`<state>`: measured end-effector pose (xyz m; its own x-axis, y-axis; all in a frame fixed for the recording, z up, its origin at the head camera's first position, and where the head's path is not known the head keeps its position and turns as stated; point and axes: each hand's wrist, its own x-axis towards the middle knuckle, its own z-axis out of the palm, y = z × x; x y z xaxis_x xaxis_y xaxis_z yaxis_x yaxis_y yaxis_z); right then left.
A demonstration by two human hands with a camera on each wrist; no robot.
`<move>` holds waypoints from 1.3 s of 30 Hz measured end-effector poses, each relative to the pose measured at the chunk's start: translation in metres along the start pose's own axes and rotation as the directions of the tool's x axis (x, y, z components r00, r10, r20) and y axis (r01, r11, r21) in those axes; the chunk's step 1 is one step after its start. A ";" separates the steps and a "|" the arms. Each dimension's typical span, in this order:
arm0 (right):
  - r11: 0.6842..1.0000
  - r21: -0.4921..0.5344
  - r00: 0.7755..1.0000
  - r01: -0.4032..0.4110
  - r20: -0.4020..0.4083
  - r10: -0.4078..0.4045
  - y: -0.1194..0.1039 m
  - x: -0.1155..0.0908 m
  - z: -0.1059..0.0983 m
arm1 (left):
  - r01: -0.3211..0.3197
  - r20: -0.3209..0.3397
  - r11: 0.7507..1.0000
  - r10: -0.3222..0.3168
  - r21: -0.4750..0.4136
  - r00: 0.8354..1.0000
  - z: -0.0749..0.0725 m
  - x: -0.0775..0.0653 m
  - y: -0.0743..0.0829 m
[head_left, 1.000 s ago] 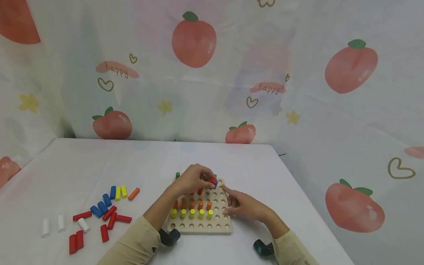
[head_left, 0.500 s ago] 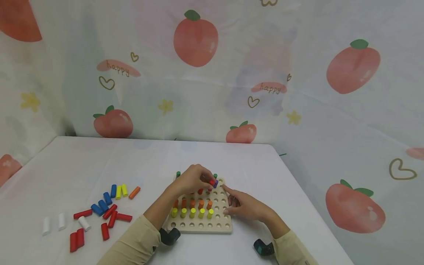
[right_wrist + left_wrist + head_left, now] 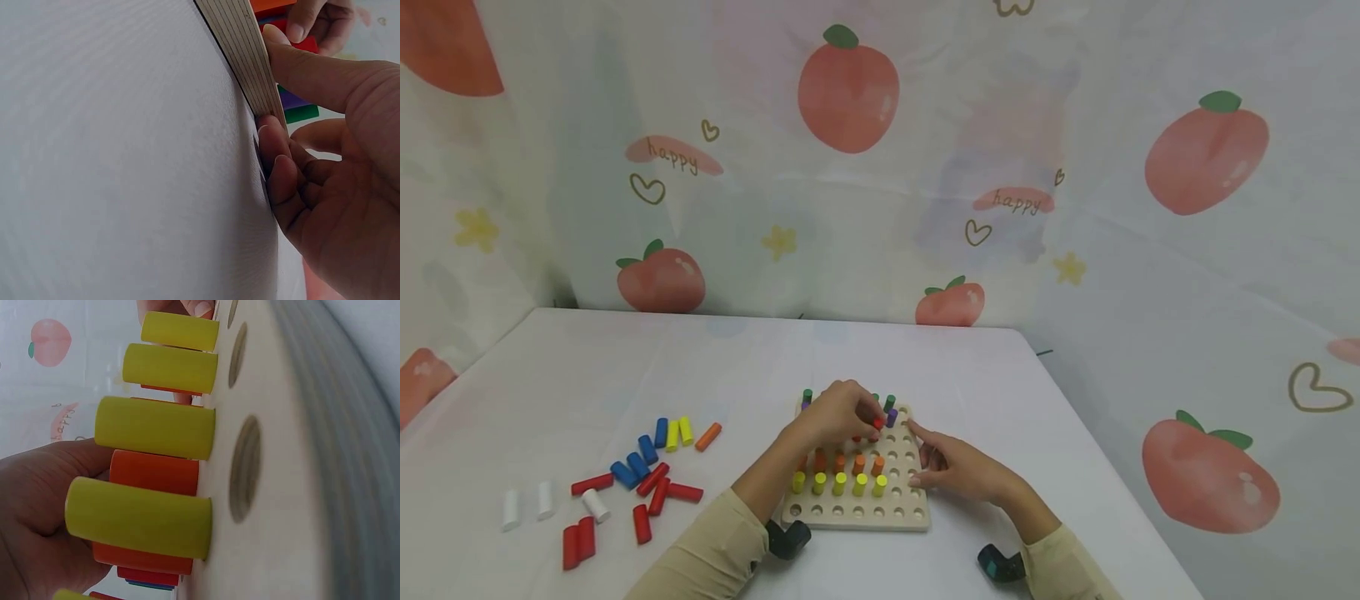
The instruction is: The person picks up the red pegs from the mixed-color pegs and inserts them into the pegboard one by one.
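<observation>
In the head view my left hand (image 3: 838,417) reaches over a wooden pegboard (image 3: 857,523) and pinches a red peg (image 3: 878,423) between thumb and fingertips. In the right wrist view the red peg (image 3: 309,45) is low at the board, its lower end hidden. My right hand (image 3: 964,468) grips the board's right edge; the right wrist view shows its thumb on the upper side and curled fingertips under the edge (image 3: 240,53). Yellow pegs (image 3: 840,484) and orange pegs (image 3: 859,463) stand upright in rows. A purple peg (image 3: 892,417) and a green peg (image 3: 890,402) stand farther back.
Left of the board lie loose pegs: red (image 3: 642,524), blue (image 3: 647,450), white (image 3: 546,501), yellow (image 3: 686,431) and orange (image 3: 708,437). Bare holes (image 3: 878,511) run along the board's front and right side. A patterned cloth (image 3: 850,208) hangs behind the white table (image 3: 737,358).
The left hand has come slightly lower and toward me with the red peg, so the purple peg behind it shows more fully. My right hand stays on the board's edge.
</observation>
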<state>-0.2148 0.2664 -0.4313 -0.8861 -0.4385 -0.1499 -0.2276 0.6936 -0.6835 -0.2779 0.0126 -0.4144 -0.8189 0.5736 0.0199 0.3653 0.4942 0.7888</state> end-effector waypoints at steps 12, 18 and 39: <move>1.000 -0.014 1.000 -0.002 -0.003 0.002 0.001 0.001 0.000 | 0.003 -0.007 1.000 -0.003 -0.016 1.000 0.002 -0.001 0.001; 1.000 -0.011 1.000 0.009 -0.001 -0.009 0.000 0.000 -0.002 | 0.019 -0.004 0.999 -0.019 -0.030 1.000 0.002 0.000 0.000; 1.000 0.018 1.000 0.002 -0.005 -0.002 0.003 0.001 0.001 | 0.017 0.002 1.000 -0.017 -0.017 1.000 0.004 0.001 -0.006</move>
<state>-0.2155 0.2670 -0.4343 -0.8877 -0.4370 -0.1448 -0.2222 0.6822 -0.6965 -0.2789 0.0125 -0.4213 -0.8242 0.5662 0.0052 0.3436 0.4928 0.7994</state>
